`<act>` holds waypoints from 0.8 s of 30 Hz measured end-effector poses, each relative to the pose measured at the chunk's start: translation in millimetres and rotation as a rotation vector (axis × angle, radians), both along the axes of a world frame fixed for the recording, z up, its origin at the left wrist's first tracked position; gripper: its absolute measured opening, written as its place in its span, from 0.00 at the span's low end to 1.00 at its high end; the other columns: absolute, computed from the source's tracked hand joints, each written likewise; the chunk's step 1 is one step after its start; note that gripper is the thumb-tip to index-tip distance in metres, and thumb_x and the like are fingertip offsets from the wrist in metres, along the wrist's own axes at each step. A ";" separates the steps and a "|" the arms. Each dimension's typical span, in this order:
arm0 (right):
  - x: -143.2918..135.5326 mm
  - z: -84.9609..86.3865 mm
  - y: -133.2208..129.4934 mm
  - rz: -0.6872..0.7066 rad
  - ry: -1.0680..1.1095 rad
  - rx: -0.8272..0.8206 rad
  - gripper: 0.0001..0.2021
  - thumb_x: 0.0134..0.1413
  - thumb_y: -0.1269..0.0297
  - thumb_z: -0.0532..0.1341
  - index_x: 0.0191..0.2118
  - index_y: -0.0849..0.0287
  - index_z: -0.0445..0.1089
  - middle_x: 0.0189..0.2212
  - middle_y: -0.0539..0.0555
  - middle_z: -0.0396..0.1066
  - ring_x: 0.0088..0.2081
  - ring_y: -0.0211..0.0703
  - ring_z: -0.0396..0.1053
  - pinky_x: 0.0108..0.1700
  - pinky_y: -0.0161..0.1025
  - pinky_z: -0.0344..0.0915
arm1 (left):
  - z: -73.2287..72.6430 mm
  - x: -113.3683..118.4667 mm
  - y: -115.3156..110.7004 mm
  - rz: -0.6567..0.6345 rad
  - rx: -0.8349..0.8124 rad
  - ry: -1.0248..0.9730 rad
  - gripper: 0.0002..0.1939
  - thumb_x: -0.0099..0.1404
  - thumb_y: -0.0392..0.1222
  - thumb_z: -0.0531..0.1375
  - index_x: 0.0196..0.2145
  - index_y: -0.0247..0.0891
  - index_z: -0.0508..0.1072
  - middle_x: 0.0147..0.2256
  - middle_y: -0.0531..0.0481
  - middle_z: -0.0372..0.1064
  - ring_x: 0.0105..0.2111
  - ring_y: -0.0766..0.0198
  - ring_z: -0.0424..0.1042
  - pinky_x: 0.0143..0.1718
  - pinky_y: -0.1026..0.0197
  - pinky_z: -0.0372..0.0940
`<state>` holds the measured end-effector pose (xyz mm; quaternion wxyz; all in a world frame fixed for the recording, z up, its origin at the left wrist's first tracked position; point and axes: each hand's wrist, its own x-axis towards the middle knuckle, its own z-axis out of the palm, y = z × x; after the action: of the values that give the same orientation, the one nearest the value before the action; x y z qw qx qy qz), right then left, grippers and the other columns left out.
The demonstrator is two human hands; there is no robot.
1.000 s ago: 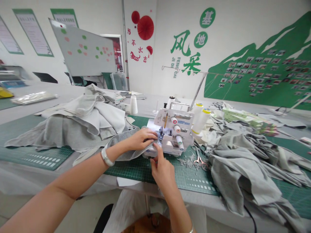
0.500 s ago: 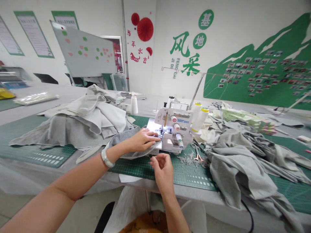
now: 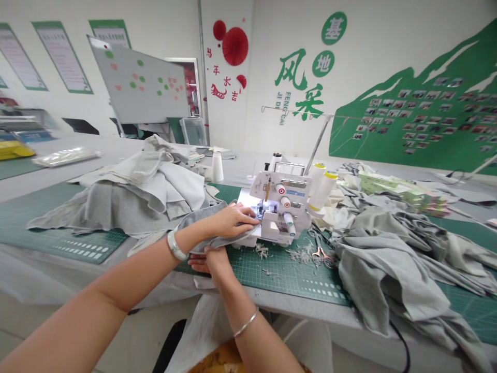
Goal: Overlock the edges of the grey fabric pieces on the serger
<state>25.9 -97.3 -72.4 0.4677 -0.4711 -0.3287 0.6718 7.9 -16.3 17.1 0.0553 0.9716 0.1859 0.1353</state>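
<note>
My left hand (image 3: 232, 221) lies on a piece of grey fabric (image 3: 200, 215) at the plate of a white overlock sewing machine (image 3: 281, 202). Its fingers are stretched out, their tips close to the lit needle area. Below the left wrist, my right hand (image 3: 209, 261) is at the near edge of the same fabric. Its thumb is on top and its fingers reach underneath, partly hidden, so the edge appears pinched between them. The fabric runs from the machine plate leftward under my left forearm.
Grey fabric piles lie left (image 3: 135, 186) and right (image 3: 388, 259). Scissors (image 3: 321, 255) and grey trimmings (image 3: 301, 255) lie right of the machine on a green cutting mat (image 3: 272, 280). A white thread cone (image 3: 217, 167) stands behind; yellow-topped cones (image 3: 324, 191) stand beside the machine.
My right hand has moved left from in front of the machine to the fabric edge under my left wrist. Trimmings show where it was. My left hand remains on the fabric.
</note>
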 end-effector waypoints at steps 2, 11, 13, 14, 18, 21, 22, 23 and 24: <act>1.2 1.2 -21.5 -0.024 -0.023 0.079 0.03 0.49 0.67 0.54 0.30 0.59 0.64 0.20 0.47 0.66 0.24 0.39 0.69 0.29 0.35 0.67 | -0.4 -1.4 0.7 -0.015 0.002 -0.006 0.16 0.70 0.44 0.53 0.52 0.45 0.73 0.51 0.46 0.69 0.46 0.57 0.67 0.50 0.53 0.57; 110.4 -7.0 -116.8 -0.402 -0.136 0.382 0.06 0.42 0.68 0.58 0.23 0.56 0.57 0.27 0.48 0.65 0.30 0.36 0.62 0.32 0.30 0.61 | -2.7 -1.5 -6.3 0.031 0.008 -0.027 0.17 0.69 0.46 0.54 0.52 0.44 0.73 0.54 0.45 0.68 0.48 0.54 0.68 0.50 0.54 0.58; 116.3 -14.7 -121.2 -0.386 -0.045 0.309 0.08 0.41 0.68 0.58 0.23 0.55 0.55 0.21 0.44 0.57 0.24 0.34 0.56 0.26 0.28 0.57 | -3.0 -0.9 -8.9 0.044 0.023 -0.021 0.17 0.70 0.46 0.53 0.53 0.43 0.72 0.55 0.45 0.68 0.49 0.54 0.68 0.50 0.54 0.58; 113.5 -17.9 -121.9 -0.328 0.001 0.274 0.07 0.41 0.68 0.58 0.24 0.55 0.56 0.20 0.43 0.56 0.22 0.33 0.55 0.25 0.28 0.55 | -3.6 -0.8 -9.9 0.050 0.029 -0.017 0.17 0.70 0.47 0.53 0.53 0.43 0.72 0.55 0.45 0.68 0.50 0.54 0.68 0.50 0.54 0.57; 84.2 -22.6 -119.5 -0.102 0.024 0.260 0.08 0.38 0.70 0.55 0.30 0.56 0.64 0.22 0.45 0.63 0.25 0.36 0.63 0.31 0.31 0.61 | -7.6 -2.6 -12.6 0.086 0.040 -0.022 0.18 0.71 0.47 0.51 0.54 0.43 0.71 0.56 0.46 0.67 0.52 0.54 0.67 0.50 0.53 0.56; 71.5 -20.8 -116.7 -0.064 -0.011 0.304 0.14 0.36 0.71 0.53 0.33 0.57 0.69 0.25 0.48 0.70 0.30 0.40 0.69 0.39 0.35 0.65 | -10.1 -5.1 -14.6 0.138 0.065 -0.037 0.19 0.72 0.48 0.50 0.56 0.44 0.69 0.57 0.46 0.66 0.52 0.54 0.65 0.50 0.53 0.55; 71.3 -20.2 -116.1 -0.060 -0.012 0.307 0.15 0.36 0.72 0.53 0.34 0.58 0.69 0.27 0.49 0.71 0.31 0.41 0.70 0.40 0.35 0.65 | -10.4 -5.8 -15.2 0.146 0.073 -0.040 0.19 0.72 0.48 0.50 0.56 0.44 0.68 0.57 0.46 0.66 0.52 0.54 0.65 0.50 0.52 0.55; 72.8 -19.6 -115.8 -0.050 -0.010 0.307 0.16 0.36 0.72 0.53 0.34 0.58 0.70 0.27 0.50 0.72 0.32 0.41 0.70 0.40 0.35 0.65 | -10.3 -6.3 -15.6 0.146 0.078 -0.042 0.19 0.72 0.48 0.50 0.56 0.44 0.68 0.57 0.46 0.65 0.53 0.54 0.64 0.51 0.52 0.55; 75.3 -19.1 -115.6 -0.034 -0.007 0.304 0.16 0.36 0.73 0.53 0.35 0.58 0.70 0.28 0.50 0.72 0.32 0.41 0.71 0.40 0.35 0.65 | -10.0 -6.7 -15.9 0.141 0.079 -0.043 0.19 0.72 0.48 0.50 0.56 0.44 0.68 0.57 0.46 0.65 0.53 0.54 0.64 0.51 0.52 0.54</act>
<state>101.2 -212.9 -91.5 0.5439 -0.4029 -0.4199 0.6046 1.3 -32.3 7.1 0.0112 0.9543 0.2474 0.1671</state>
